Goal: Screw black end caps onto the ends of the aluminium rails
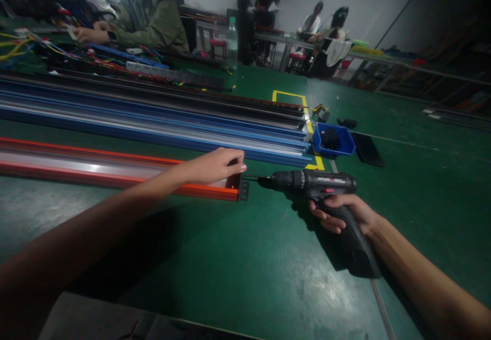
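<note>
A long orange channel (115,179) lies across the green table, with a black end cap (244,190) at its right end. My left hand (217,165) rests over that end with its fingers curled down onto the channel. My right hand (341,212) is closed around the grip of a black cordless drill (318,181). The drill lies level and its bit touches the end cap.
Several blue and silver channels (153,125) lie side by side behind the orange one. A blue bin (347,148) of dark parts and a black pad (367,149) sit to the right. A person in a green jacket (157,23) works at the far left; others sit farther back.
</note>
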Available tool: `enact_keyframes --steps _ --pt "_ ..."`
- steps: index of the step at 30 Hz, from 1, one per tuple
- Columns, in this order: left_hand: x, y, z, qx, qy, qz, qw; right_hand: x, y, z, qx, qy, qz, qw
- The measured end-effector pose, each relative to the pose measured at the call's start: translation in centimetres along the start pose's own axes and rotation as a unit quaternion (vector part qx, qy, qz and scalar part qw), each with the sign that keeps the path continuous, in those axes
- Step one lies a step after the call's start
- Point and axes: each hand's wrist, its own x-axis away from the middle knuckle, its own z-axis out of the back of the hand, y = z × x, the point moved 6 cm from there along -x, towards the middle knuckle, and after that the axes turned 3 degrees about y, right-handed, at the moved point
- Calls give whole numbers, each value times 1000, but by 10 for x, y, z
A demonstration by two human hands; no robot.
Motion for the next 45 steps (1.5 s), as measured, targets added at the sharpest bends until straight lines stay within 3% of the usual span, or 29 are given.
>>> enact_keyframes --steps 45 --pt "1 3 1 2 -5 4 1000 0 -1 -1 3 6 2 1000"
